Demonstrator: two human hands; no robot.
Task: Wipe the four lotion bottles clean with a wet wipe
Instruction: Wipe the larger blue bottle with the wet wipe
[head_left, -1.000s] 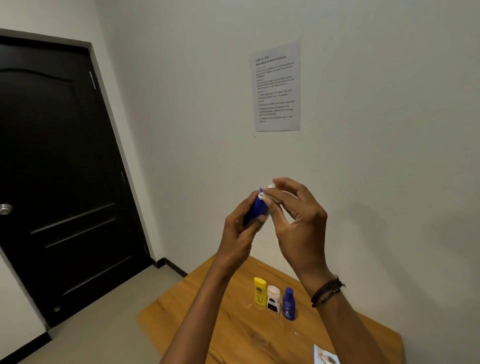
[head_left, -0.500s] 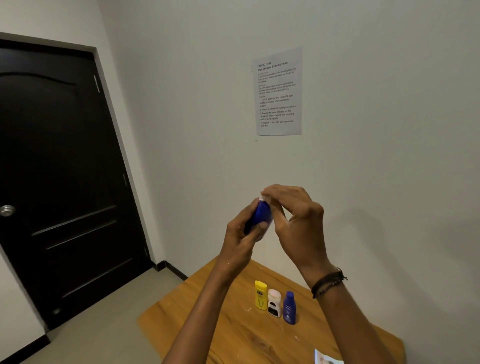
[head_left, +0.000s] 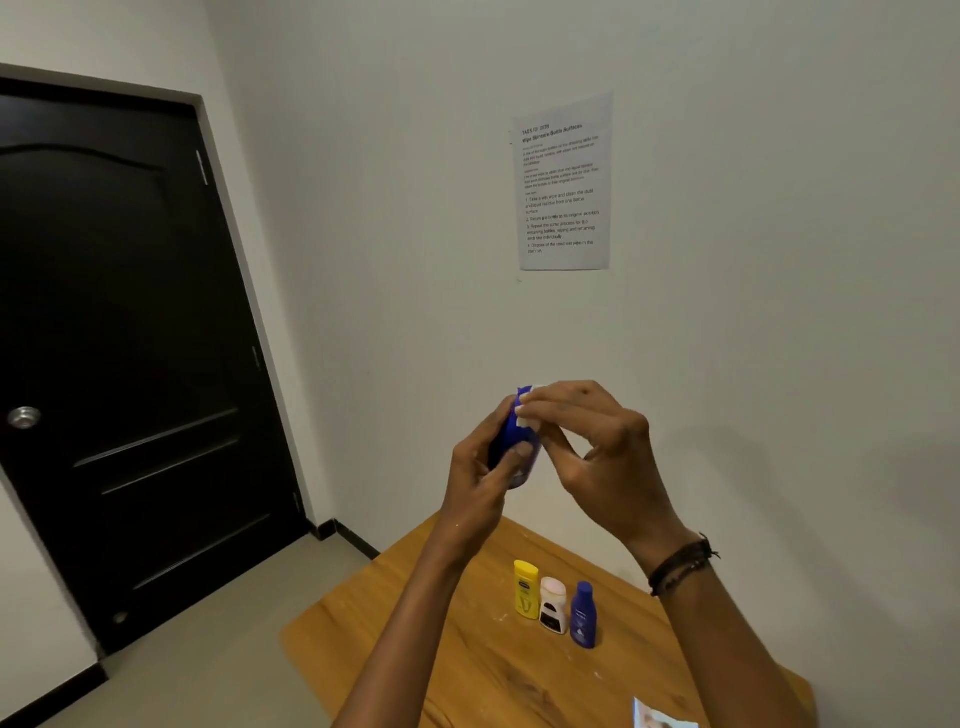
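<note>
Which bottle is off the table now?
The blue bottle in the left hand, wiped by the right hand; the yellow bottle, white bottle and other blue bottle stand on the table.

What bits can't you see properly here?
Head view:
1. Held blue bottle: mostly hidden by left hand and wet wipe.
2. Wet wipe: mostly under the right hand fingers.
3. Packet: cut off by the bottom edge.
4. Yellow bottle: label too small to read.

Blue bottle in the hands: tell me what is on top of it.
A white wet wipe lies over the upper end of the blue bottle, pinched there by the right hand. The left hand grips the body. Wipe and hand hide that end itself.
</note>
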